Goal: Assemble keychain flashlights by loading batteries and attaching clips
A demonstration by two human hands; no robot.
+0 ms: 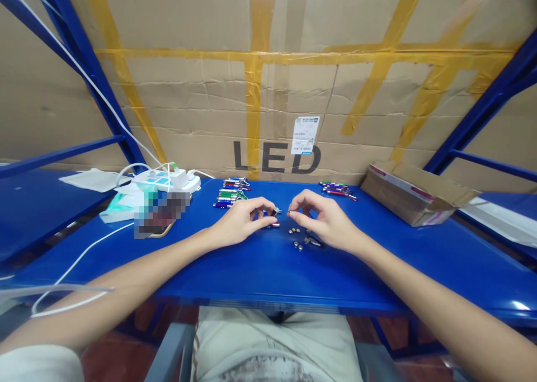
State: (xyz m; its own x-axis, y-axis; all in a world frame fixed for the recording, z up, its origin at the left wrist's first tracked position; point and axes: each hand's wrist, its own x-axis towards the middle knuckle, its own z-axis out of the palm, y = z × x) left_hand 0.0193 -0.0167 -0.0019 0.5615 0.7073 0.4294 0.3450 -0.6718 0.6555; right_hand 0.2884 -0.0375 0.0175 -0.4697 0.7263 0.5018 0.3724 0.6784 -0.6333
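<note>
The blue table [235,276] carries slim coloured tubes [230,194] in two groups near its back edge, small silver discs [300,248] around its middle, a cardboard box [398,199] toward the back right corner, a white power strip [154,180] toward the back left.

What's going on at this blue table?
A person's two bare hands are at work over the table. The left hand pinches a dark piece; the right hand has something tiny at its fingertips, too small to identify. The hands face each other, apart. Silver discs lie near the right hand, and a red tube by the left. Beyond are colored sticks in groups, with a box off to the right.
</note>
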